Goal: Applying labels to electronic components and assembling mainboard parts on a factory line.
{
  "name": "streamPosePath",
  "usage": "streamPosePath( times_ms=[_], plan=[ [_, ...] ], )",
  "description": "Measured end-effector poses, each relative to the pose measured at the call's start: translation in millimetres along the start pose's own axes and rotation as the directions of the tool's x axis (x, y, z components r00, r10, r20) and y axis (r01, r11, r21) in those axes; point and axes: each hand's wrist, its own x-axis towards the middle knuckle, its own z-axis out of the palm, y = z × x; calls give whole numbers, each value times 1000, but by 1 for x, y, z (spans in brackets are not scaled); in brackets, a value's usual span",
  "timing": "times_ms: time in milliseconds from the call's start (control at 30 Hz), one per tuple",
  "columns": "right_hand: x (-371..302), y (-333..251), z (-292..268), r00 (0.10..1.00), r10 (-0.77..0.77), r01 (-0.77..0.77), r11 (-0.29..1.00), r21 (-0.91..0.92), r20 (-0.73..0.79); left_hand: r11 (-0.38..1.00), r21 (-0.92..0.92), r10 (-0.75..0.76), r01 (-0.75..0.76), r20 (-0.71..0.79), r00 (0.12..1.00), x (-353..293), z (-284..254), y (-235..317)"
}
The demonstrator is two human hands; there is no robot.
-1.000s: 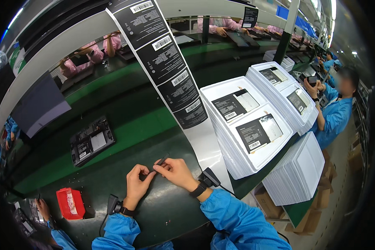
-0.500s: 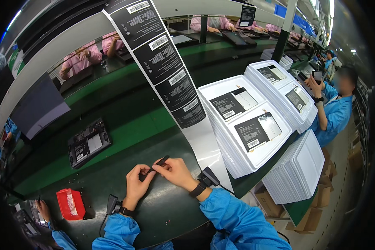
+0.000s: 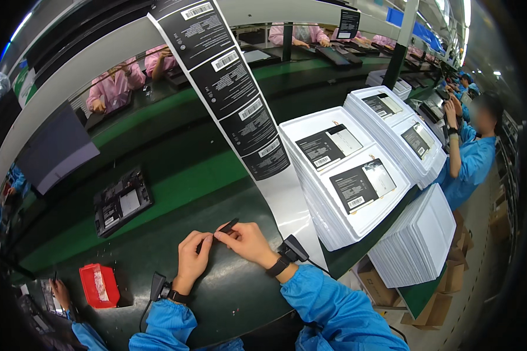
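My right hand (image 3: 249, 241) is closed round a slim black stick-like tool (image 3: 231, 224), whose upper end sticks out past the fingers. My left hand (image 3: 192, 257) is pinched just beside it, its fingertips close to the tool's lower end; what they hold, if anything, is hidden. Both hands are above the dark green bench (image 3: 240, 316). A long strip of black printed labels (image 3: 228, 82) on white backing hangs down just beyond my right hand. White trays (image 3: 339, 228) holding flat black-and-silver batteries (image 3: 363, 184) stand to its right.
A red bin (image 3: 99, 286) with pale scraps sits left of my hands. An opened dark device chassis (image 3: 122, 200) lies on the green conveyor. More white trays (image 3: 416, 240) are stacked at the right. A co-worker in blue (image 3: 474, 158) stands beyond them; a co-worker's hand (image 3: 60, 293) shows lower left.
The chassis has shifted slightly left on the conveyor. My hands stay nearly in place, the left fingers closing up a little. The co-worker at the right has raised their hands.
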Motion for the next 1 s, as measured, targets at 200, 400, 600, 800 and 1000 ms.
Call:
streamPosePath(
  times_ms=[200, 400, 600, 800, 1000],
  plan=[
    [0, -6, -2, 999, 14, -14, 1000, -10, 38, 1000, 2, -18, 18, 7, 1000, -1, -1, -1],
    [-1, -5, -1, 999, -35, 35, 999, -15, 13, 1000, 12, -13, 13, -21, 1000, -1, 2, -3],
    [0, -4, -2, 999, -1, 3, 999, -53, 43, 1000, 4, -2, 2, -32, 1000, 1, 1, -1],
    [0, -8, -2, 999, -20, 23, 998, -57, 50, 1000, -8, 9, -10, -14, 1000, -2, 1, -7],
    [0, -3, -4, 999, -26, 28, 997, -66, 37, 1000, -25, -1, 1, -5, 1000, 0, 2, -4]
  ],
)
